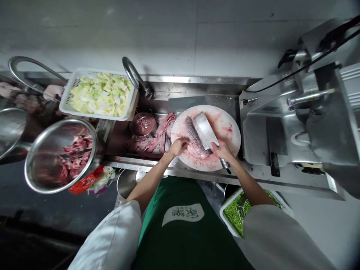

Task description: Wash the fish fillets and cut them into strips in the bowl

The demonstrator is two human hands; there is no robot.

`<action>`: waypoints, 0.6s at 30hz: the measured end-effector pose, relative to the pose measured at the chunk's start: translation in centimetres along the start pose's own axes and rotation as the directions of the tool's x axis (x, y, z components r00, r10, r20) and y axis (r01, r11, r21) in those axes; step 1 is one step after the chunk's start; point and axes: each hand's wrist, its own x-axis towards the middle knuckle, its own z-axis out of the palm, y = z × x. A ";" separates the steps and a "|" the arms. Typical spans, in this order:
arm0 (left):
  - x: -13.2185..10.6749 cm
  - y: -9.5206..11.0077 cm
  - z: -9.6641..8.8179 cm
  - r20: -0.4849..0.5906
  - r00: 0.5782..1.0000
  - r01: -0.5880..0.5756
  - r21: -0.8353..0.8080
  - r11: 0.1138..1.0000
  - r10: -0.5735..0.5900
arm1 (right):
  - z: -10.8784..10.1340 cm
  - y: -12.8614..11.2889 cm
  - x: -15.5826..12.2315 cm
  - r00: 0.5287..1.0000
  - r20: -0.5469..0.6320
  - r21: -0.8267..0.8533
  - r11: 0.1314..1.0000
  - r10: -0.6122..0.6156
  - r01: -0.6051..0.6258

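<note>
A piece of fish (195, 139) with dark, scaly skin lies slantwise on a round white cutting board (225, 116) stained with blood. My left hand (179, 145) is closed at the fish's pale left edge, its fingertips curled against the flesh. A broad cleaver (204, 129) is in my right hand (223, 150), gripped where the blade meets the handle, so the handle's end sticks out below. Its blade lies flat, partly over the fish's right side.
Left of the board, a sink holds fish parts (164, 129) and a bowl (144, 124). Farther left are a crate (66, 101) of chopped cabbage and a steel bowl (35, 157) of meat. A second cleaver (275, 140) lies right, beside a slicing machine (312, 86). A green-filled basket (229, 221) stands below.
</note>
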 end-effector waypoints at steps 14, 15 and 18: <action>-2.6 -1.4 3.5 -0.162 0.985 0.086 0.216 0.973 -0.051 | 3.6 -1.2 3.6 0.959 0.239 -0.066 0.983 -0.152 0.173; -2.5 -1.4 3.5 -0.160 0.986 0.089 0.214 0.973 -0.055 | 2.8 -0.7 3.2 0.953 0.264 -0.090 0.980 -0.147 0.176; -2.1 -1.5 3.7 -0.146 0.988 0.075 0.196 0.978 -0.046 | 0.7 0.5 1.8 0.932 0.345 -0.146 0.974 -0.113 0.172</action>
